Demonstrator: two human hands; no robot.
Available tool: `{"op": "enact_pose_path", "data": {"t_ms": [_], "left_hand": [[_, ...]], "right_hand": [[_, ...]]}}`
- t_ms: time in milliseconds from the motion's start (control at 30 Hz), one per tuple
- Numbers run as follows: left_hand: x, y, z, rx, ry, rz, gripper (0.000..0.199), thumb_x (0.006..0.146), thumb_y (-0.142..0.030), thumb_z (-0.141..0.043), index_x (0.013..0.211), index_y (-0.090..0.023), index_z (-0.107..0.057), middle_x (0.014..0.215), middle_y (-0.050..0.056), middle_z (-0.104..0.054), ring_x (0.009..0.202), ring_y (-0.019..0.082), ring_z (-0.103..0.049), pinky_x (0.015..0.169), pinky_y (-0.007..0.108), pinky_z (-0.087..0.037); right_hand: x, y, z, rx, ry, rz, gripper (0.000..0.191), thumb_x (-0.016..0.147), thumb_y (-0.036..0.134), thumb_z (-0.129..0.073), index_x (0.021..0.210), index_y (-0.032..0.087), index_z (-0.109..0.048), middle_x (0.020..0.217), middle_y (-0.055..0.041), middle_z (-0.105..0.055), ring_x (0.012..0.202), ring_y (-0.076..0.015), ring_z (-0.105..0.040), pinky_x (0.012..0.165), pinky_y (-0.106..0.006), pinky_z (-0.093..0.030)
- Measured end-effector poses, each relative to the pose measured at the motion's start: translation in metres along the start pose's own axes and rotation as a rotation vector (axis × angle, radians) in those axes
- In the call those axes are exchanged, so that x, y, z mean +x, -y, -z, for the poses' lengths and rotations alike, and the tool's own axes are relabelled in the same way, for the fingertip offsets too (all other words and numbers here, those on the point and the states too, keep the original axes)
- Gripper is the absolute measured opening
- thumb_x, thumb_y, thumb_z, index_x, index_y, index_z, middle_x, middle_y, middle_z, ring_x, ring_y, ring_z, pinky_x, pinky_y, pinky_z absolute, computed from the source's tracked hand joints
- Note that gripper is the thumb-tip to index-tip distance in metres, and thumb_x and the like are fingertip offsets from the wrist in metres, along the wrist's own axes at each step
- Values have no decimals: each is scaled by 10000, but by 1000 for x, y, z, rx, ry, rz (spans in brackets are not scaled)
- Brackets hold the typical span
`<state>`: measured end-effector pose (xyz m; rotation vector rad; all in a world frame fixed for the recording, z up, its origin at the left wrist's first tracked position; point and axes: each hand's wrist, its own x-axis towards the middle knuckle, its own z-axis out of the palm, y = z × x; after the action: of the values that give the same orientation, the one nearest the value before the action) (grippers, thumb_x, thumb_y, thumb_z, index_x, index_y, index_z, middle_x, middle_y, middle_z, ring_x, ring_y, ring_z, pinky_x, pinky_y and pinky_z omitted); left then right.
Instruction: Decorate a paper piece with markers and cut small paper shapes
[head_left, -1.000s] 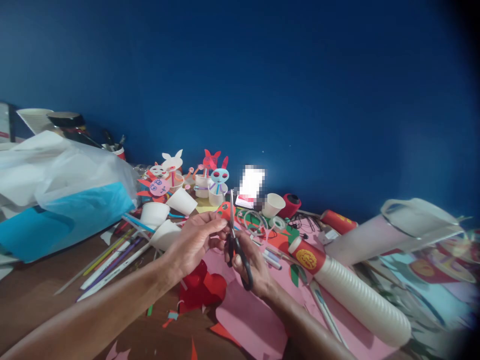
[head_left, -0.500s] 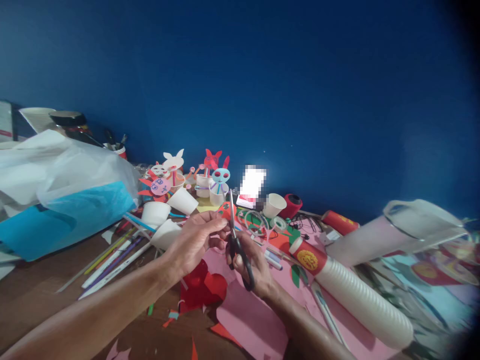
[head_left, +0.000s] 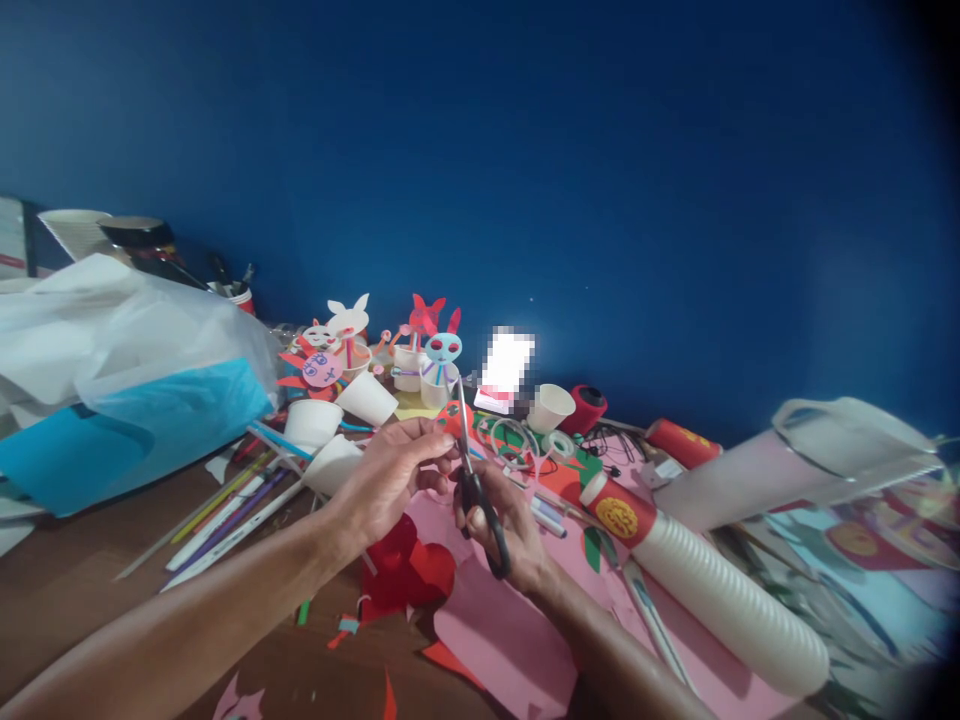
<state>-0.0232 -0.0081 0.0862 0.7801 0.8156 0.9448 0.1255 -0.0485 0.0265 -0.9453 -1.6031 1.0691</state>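
Right hand (head_left: pixel 510 520) grips smooth metal scissors (head_left: pixel 474 490) with black looped handles; left hand (head_left: pixel 390 478) has thumb and fingertips pressed together nearby. Pose basically unchanged, tbh.

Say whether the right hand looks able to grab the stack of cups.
Probably yes: the stack of cups lies uncovered to the right of the right hand, though the scissors it holds may need setting down.

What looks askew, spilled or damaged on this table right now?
Nothing looks spilled. The long stack of cups lies on its side at the right, and a white cup beside the paper figures is tipped over. Loose scraps, like the red sliver at the near edge, seem ordinary offcuts.
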Motion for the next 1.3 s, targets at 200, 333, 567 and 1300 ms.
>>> {"op": "enact_pose_path", "data": {"t_ms": [200, 333, 567, 1300], "left_hand": [[2, 1, 1, 53, 13, -40, 94, 659, -187, -599, 638, -126, -532, 562, -16, -559, 452, 74, -515, 447, 195, -399], [3, 1, 2, 134, -11, -93, 104, 659, -197, -593, 624, -122, -531, 528, -22, -542, 434, 78, -504, 442, 204, -395], [6, -1, 6, 254, -23, -166, 79, 658, -175, -571, 615, -116, -541, 539, -17, -542, 410, 68, -481, 428, 202, -377], [5, -18, 10, 285, 81, -65, 56, 605, -127, -577, 564, -124, -540, 486, -22, -518, 387, 62, -448, 394, 196, -367]], "right_hand": [[0, -2, 0, -5, -7, 4, 441, 735, 531, -520, 1009, 185, -504, 750, -38, -515, 720, -175, -487, 621, -294, -420], [0, -1, 0, 2, -16, -9, 429, 732, 510, -539, 1018, 192, -499, 748, -33, -519, 695, -167, -492, 606, -289, -424], [0, 0, 2, -49, -12, -28, 398, 741, 489, -536, 1003, 190, -520, 782, -44, -528, 704, -166, -492, 611, -291, -425], [-1, 4, 1, -70, 8, -7, 454, 721, 527, -541, 1032, 197, -533, 784, -58, -552, 734, -191, -515, 593, -293, -429]]}}
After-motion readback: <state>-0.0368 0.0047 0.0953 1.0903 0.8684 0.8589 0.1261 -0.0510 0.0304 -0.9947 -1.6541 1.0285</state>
